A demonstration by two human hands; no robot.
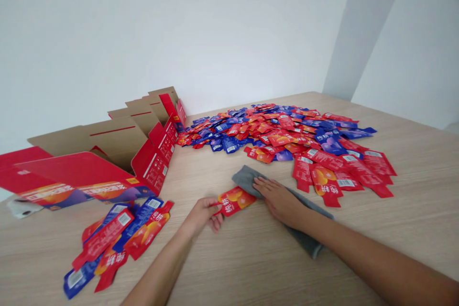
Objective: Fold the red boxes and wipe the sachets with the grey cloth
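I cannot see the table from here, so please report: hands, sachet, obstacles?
Left hand pinches red sachet. Right hand flat on grey cloth. Big sachet pile beyond, not touching hands.

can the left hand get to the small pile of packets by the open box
Probably yes: only bare table lies between the left hand and the small pile, close beside it. But that hand already pinches a red packet.
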